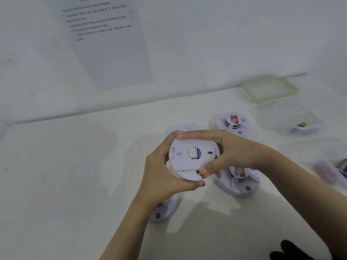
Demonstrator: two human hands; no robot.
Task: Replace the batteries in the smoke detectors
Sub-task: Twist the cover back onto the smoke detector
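**A light plastic shell, best held by its rim**

We hold one smoke detector [193,156] clear of the surface [75,175], its back turned up toward us, gripped between both hands. Our left hand [159,171] cups the left rim, fingers curled round the edge. Our right hand [231,152] curls over the top rim, with its thumb pressing near the lower edge of the back plate [180,147], where a gap shows.

We judge the detector to be light, stiff and hollow. It looks like thin moulded plastic, smooth enough to slip, and its clips could snap if forced. The rim seems the safest place to hold it, keeping thumb pressure steady and on the plate alone.

A second detector [232,122] and a third detector [240,182] sit on the surface nearby.
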